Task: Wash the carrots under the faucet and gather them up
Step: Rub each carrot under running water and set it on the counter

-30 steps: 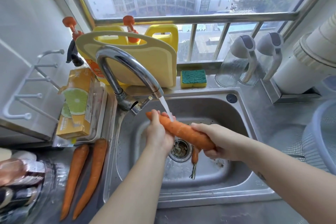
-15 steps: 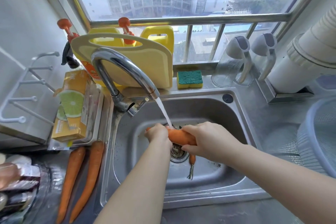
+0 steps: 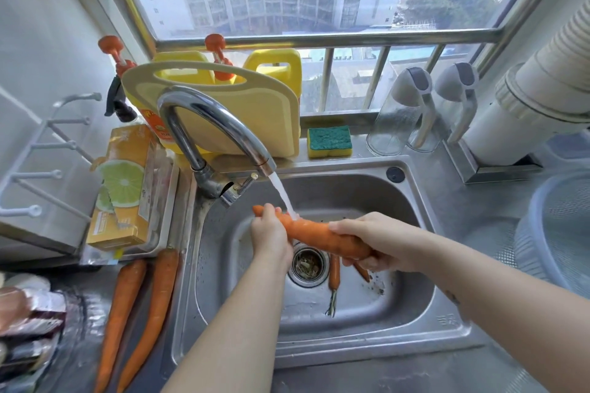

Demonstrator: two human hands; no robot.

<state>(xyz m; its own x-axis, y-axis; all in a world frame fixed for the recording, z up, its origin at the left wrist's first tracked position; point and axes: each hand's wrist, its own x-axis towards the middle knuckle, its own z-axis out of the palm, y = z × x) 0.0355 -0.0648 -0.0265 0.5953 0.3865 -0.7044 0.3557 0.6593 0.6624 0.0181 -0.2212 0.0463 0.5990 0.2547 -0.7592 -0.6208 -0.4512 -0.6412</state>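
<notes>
Sliding back toward the thick end since half a second ago, the right hand (image 3: 380, 241) has uncovered most of the carrot (image 3: 314, 231). I now see it lying slantwise over the sink (image 3: 415, 306), narrow end up by the left hand (image 3: 271, 233), with the stream (image 3: 282, 196) from the faucet (image 3: 217, 124) striking it just beside that hand. I take this as one stroke of a rubbing pass, so this carrot is mid-wash, not done. The left hand curls round the narrow end, its back toward me. The right hand wraps the thick end from above, fingers curled under it, forearm reaching in from the right. A small carrot (image 3: 334, 271) lies in the basin beside the drain (image 3: 309, 265), and two long carrots (image 3: 156, 306) wait on the counter (image 3: 415, 373) left of the sink, so I judge gathering is well off.
</notes>
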